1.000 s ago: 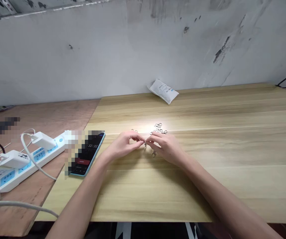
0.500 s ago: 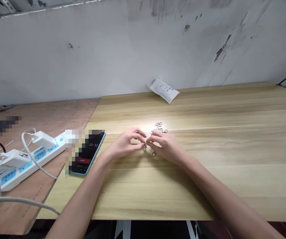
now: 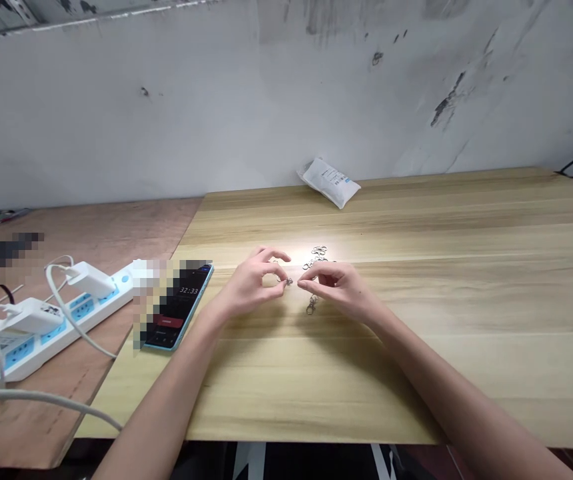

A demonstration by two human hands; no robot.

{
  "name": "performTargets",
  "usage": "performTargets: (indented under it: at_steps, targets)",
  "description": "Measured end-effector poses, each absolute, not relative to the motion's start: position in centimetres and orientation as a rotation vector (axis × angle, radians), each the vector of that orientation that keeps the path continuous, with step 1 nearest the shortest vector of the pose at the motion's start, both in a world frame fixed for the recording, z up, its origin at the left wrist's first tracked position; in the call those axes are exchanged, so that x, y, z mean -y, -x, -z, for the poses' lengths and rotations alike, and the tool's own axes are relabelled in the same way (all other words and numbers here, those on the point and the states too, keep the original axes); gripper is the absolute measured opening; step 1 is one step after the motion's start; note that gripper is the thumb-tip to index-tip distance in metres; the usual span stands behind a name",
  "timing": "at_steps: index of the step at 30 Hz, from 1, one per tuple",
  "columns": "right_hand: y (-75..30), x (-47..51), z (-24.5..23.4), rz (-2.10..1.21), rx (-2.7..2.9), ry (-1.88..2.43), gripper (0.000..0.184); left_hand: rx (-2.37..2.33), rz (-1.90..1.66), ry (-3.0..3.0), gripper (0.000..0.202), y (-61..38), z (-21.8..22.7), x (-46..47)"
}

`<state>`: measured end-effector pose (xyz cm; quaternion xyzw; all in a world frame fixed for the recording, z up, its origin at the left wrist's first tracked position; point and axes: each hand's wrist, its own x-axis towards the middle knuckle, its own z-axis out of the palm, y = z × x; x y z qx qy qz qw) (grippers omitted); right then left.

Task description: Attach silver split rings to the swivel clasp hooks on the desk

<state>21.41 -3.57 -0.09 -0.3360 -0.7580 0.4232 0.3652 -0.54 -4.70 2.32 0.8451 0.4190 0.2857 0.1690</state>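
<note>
My left hand (image 3: pixel 251 285) pinches a small metal ring (image 3: pixel 288 281) between thumb and forefinger above the light wooden table (image 3: pixel 416 313). My right hand (image 3: pixel 339 288) hovers just right of it, its fingers pinched with the tips close to the ring; whether they hold anything is too small to tell. A small metal clasp (image 3: pixel 311 304) lies on the table under the right hand. Behind the hands lies a small pile of metal rings (image 3: pixel 318 254) in a bright patch of light.
A phone (image 3: pixel 179 308) with a timer on its screen lies left of my left hand. A white power strip (image 3: pixel 41 320) with chargers and cables rests on the reddish table at the left. A white packet (image 3: pixel 330 181) lies by the wall.
My hands have drawn slightly apart; the left fingers now hold the ring up, and the right hand has shifted right, uncovering the clasp on the table.
</note>
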Motion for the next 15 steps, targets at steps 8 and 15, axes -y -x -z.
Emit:
performTargets:
  at_steps: [8, 15]
  targets:
    - [-21.0, 3.8, 0.0, -1.158, 1.931, 0.925, 0.029, -1.234, -1.026, -2.464, 0.009, 0.2, -2.0, 4.5]
    - [-20.4, 3.9, 0.3, -1.584, 1.784, 0.812, 0.032, -1.176, -1.105, -2.611, 0.008, -0.4, -2.0, 4.7]
